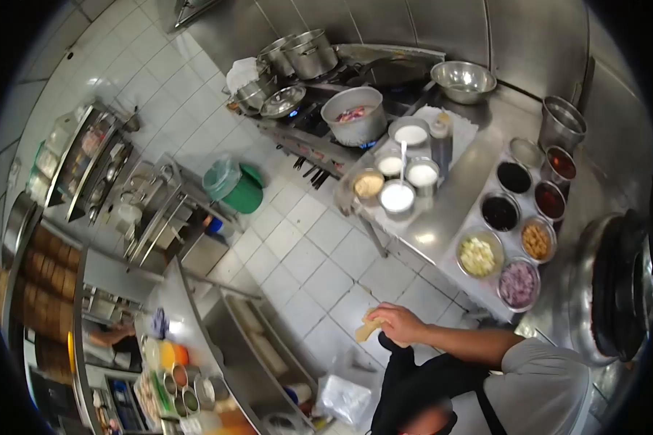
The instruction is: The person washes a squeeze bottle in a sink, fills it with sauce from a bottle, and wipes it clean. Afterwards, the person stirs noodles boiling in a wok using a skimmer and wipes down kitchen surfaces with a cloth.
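My right hand (397, 325) reaches in from the lower right over the tiled floor, its fingers closed round a pale yellowish piece (368, 328) that looks limp. Black clothing (432, 384) lies just below it. At the bottom edge a blurred skin-coloured patch shows, perhaps my left hand (424, 420); its fingers cannot be made out. Nearest to the right hand on the steel counter are metal containers of chopped purple onion (519, 283) and pale chopped pieces (477, 254). Beyond them stand dark sauces (500, 211) and brown pieces (536, 239).
A stove carries a pot (353, 119) with reddish contents; blue flames show. White-filled bowls (397, 197) stand beside it, one with a spoon. A green bin (241, 190) is on the floor. At the lower left, a person's arm (112, 334) shows beyond a counter.
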A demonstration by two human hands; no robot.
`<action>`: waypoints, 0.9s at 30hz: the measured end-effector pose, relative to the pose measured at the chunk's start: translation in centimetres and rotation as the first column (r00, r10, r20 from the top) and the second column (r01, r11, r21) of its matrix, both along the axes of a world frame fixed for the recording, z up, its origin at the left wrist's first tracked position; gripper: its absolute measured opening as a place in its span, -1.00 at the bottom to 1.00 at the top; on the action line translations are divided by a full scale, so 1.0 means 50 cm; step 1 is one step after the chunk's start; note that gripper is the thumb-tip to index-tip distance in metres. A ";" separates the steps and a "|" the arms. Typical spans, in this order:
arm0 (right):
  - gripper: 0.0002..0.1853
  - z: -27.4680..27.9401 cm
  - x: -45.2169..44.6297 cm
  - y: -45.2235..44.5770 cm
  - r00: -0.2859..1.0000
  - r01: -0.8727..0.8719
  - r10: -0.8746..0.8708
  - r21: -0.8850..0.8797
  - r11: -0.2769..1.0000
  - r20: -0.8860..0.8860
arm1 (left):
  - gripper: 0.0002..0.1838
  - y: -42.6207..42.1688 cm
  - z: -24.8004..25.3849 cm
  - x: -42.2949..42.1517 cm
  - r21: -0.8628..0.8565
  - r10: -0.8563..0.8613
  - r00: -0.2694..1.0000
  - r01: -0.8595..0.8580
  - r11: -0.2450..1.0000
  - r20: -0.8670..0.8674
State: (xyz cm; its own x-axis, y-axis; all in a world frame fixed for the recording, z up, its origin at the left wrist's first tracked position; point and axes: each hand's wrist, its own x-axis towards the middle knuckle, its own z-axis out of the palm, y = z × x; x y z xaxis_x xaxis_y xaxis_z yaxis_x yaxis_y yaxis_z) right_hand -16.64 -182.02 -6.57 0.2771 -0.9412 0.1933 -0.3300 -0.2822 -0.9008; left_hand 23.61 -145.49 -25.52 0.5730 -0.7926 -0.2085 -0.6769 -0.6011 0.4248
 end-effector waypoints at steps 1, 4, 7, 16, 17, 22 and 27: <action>-0.64 0.000 0.007 -0.060 1.000 -0.007 0.007 -0.007 1.000 -0.003 | -0.52 -0.083 -0.018 0.027 -0.031 -0.115 0.990 0.118 0.993 0.082; -0.64 0.020 0.047 -0.181 0.998 0.030 -0.033 0.061 0.998 0.046 | -0.57 -0.428 0.114 0.030 -0.065 0.003 0.985 -0.015 0.998 -0.172; -0.65 0.056 0.077 -0.296 0.997 0.065 -0.068 0.068 0.996 0.039 | -0.56 -0.798 0.352 -0.017 -0.120 -0.234 0.971 0.228 0.966 -0.043; -0.66 0.082 0.247 -0.730 0.984 0.066 -0.089 0.142 0.988 0.157 | -0.73 -1.305 0.358 0.163 -0.057 -0.249 0.935 0.243 0.968 -0.252; -0.66 0.076 0.283 -0.782 0.976 0.065 -0.097 0.165 0.984 0.193 | -0.72 -1.296 0.311 0.226 -0.032 -0.272 0.955 0.270 0.962 -0.122; -0.69 0.086 0.411 -1.014 0.984 -0.150 0.122 0.228 0.962 0.131 | -0.76 -1.240 0.307 0.237 -0.045 0.230 0.931 -0.253 0.966 -0.282; -0.43 0.136 0.624 -1.246 0.844 -0.489 0.522 0.223 0.843 -0.125 | -0.51 -1.514 0.333 0.280 -0.061 0.221 0.441 -0.539 0.840 -0.870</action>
State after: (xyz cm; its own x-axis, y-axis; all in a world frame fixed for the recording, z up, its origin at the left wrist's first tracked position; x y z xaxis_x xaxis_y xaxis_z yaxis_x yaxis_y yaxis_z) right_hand 14.56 -244.33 0.22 0.7370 -0.6734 -0.0572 -0.3399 -0.2963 -0.8926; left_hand 37.61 -221.21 -8.87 0.5309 -0.6426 -0.5524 0.3300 -0.4436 0.8332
